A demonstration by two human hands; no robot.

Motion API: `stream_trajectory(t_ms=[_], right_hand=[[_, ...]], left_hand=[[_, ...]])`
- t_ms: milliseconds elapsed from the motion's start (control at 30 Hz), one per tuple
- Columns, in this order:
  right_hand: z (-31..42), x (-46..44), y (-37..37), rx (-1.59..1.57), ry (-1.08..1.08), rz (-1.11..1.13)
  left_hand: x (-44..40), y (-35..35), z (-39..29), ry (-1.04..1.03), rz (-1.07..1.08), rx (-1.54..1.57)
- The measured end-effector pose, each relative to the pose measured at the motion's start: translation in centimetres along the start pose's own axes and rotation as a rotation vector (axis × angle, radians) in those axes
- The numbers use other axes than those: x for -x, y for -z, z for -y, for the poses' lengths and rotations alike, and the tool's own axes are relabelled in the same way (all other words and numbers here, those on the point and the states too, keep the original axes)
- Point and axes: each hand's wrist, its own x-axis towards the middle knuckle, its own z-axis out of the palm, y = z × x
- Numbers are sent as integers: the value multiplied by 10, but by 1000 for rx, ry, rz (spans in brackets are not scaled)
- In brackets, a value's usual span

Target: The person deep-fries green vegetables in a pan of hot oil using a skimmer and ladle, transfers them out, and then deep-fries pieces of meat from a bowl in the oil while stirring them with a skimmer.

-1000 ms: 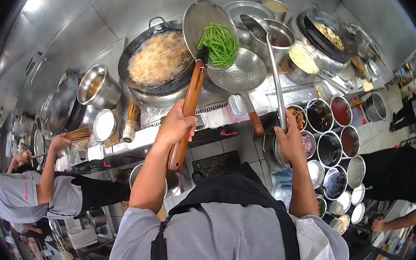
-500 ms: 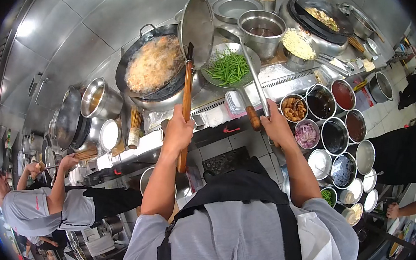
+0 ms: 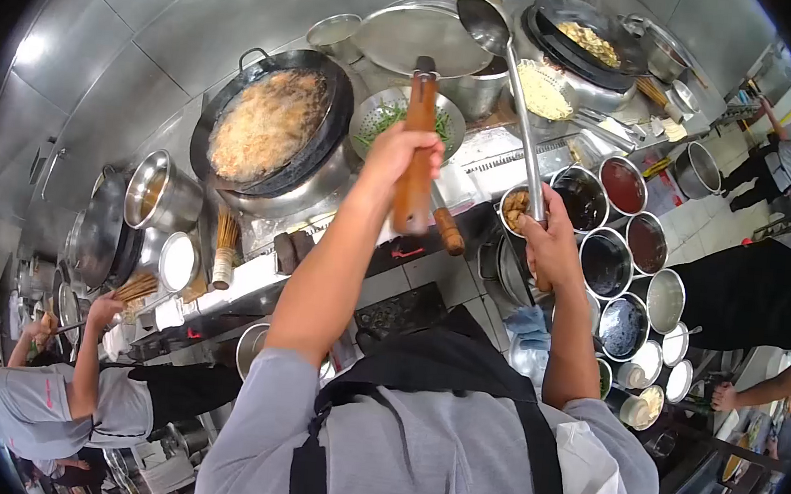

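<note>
My left hand [image 3: 401,161] is closed around the wooden handle of a large round skimmer [image 3: 423,41]. The skimmer's metal disc hangs above the back of the stove, in front of a steel pot. My right hand [image 3: 551,244] grips a long-handled ladle [image 3: 484,25], its bowl raised toward the back right. Left of the skimmer, food foams in hot liquid in a black wok [image 3: 339,115]. Green beans [image 3: 383,122] lie in a perforated strainer [image 3: 453,125] with a wooden handle, partly hidden by my left hand.
Several sauce pots, including a red sauce [image 3: 623,185], stand to my right. Noodles [image 3: 543,92] sit in a strainer near a second wok [image 3: 618,64]. A bamboo brush [image 3: 224,256] rests left of the stove. One co-worker [image 3: 43,404] works at left; another person's hand [image 3: 726,396] shows at right.
The skimmer has swung right and back, away from the wok, its disc now over the pots. The ladle has risen, its bowl now high at the back. The view has shifted slightly right.
</note>
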Motion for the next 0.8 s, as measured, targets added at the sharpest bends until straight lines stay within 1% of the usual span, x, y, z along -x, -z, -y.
stream_trajectory(t_ms=[67,100,167,200,233,267,300,367,433,467,533,600,633,667,700,733,767,800], right_hand=[[0,1,8,-14,-18,-29],[0,3,13,-7,15,-60],[0,5,14,5,85,-77],[7,11,11,-37,57,-98],[-6,8,13,-37,131,-117],[-5,12,15,50,133,-131],[-3,13,16,136,134,-145],[7,19,9,93,109,-144],[16,25,2,83,98,-126],[18,27,-3,112,116,-126],[14,34,-9,82,85,-64],[21,41,-20,27,42,16],[14,44,-24,-54,50,63],[12,47,-28,-71,20,103],[10,48,-32,-89,-8,138],[5,48,-33,-41,-7,163],[0,50,-35,-63,-58,170],[-1,52,-35,-40,-66,176]], left_hand=[[-33,-28,12,0,-13,35],[-46,-40,18,-5,-12,63],[-76,-52,33,63,-1,26],[-94,-51,48,42,72,-119],[-98,-55,57,99,100,-84],[-98,-50,62,109,28,16],[-100,-61,73,137,12,109],[-101,-52,87,108,-14,-150],[-67,-46,86,22,-195,-339],[-62,-29,102,-280,-321,-658],[-30,4,123,-490,-477,-500],[18,25,138,-197,-631,-231],[42,32,137,72,-519,-92],[58,36,134,339,-401,50],[59,40,140,370,-310,217],[57,42,146,404,-210,380],[55,41,153,445,-106,544],[51,40,143,404,-85,500]])
